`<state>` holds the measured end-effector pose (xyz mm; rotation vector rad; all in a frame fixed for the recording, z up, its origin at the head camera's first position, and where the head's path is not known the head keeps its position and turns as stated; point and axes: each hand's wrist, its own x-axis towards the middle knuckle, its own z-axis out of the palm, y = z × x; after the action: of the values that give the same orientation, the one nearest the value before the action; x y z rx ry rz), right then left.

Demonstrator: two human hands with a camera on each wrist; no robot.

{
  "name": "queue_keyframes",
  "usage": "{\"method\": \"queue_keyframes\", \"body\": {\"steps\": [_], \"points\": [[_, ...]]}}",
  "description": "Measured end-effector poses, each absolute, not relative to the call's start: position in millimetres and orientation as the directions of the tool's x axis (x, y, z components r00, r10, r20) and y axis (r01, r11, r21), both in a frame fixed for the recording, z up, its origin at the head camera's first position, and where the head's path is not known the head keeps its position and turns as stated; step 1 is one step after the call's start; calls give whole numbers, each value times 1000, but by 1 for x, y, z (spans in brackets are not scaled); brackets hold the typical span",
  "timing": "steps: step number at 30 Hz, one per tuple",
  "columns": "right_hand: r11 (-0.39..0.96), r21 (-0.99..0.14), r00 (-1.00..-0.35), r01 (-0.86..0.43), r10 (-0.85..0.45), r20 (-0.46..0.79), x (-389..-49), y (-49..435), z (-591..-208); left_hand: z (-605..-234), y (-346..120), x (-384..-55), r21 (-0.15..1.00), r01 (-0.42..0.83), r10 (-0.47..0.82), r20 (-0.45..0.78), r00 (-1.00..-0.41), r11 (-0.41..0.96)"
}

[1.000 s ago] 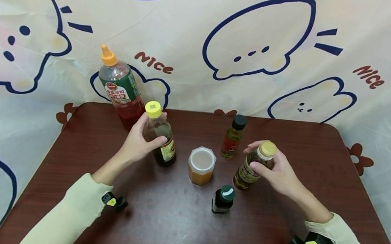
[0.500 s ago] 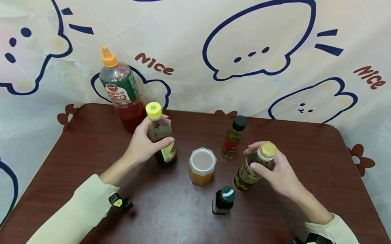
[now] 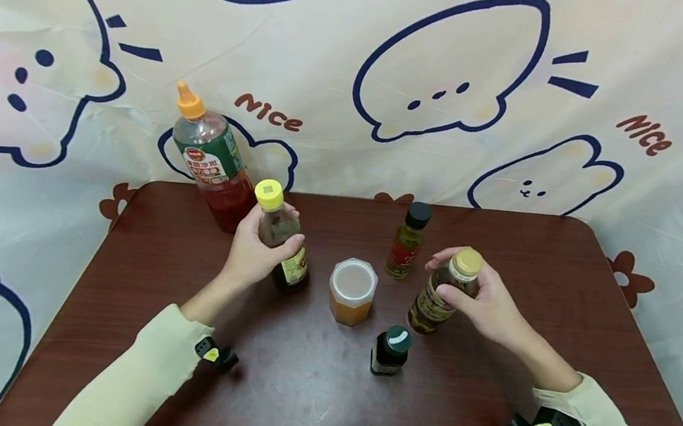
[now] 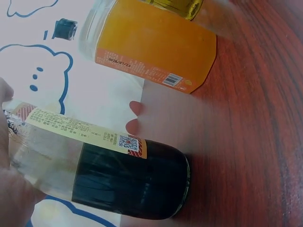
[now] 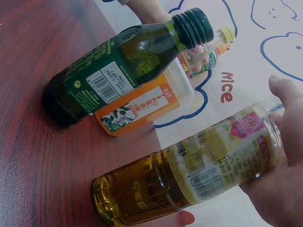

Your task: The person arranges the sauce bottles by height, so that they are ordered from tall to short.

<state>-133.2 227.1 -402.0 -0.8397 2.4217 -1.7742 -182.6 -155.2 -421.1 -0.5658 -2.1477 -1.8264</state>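
With my left hand (image 3: pixel 252 248) I grip the yellow-capped bottle (image 3: pixel 293 267) of dark liquid, my thumb across its front, a little in from the tabletop's (image 3: pixel 292 406) far edge and left of its middle. My right hand (image 3: pixel 487 302) is wrapped round the gold-capped bottle (image 3: pixel 432 306), right of the middle and well in from the right edge. I can't tell whether either base touches the wood. Between the two stands an orange jar (image 3: pixel 349 308) with a pale lid. A small red-labelled bottle (image 3: pixel 403 252) stands behind it, nearer the far edge, and a green-capped dark bottle (image 3: pixel 389 355) stands in front of my right-hand one. Towards the far left corner rises a large orange-nozzled squeeze bottle (image 3: pixel 213 162), partly behind my left hand.
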Motion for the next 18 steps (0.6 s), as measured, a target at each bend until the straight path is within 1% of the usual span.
{"method": "queue_keyframes", "body": {"steps": [10,18], "points": [[208,-894,-858,-397,-430,280,-133,226,-402,-417,-152,-185,890,431,96,421,-902,151],[203,-891,-855,-405,-430,290,-132,226,-402,-383,-141,-177,883,433,106,420,-901,179]]}}
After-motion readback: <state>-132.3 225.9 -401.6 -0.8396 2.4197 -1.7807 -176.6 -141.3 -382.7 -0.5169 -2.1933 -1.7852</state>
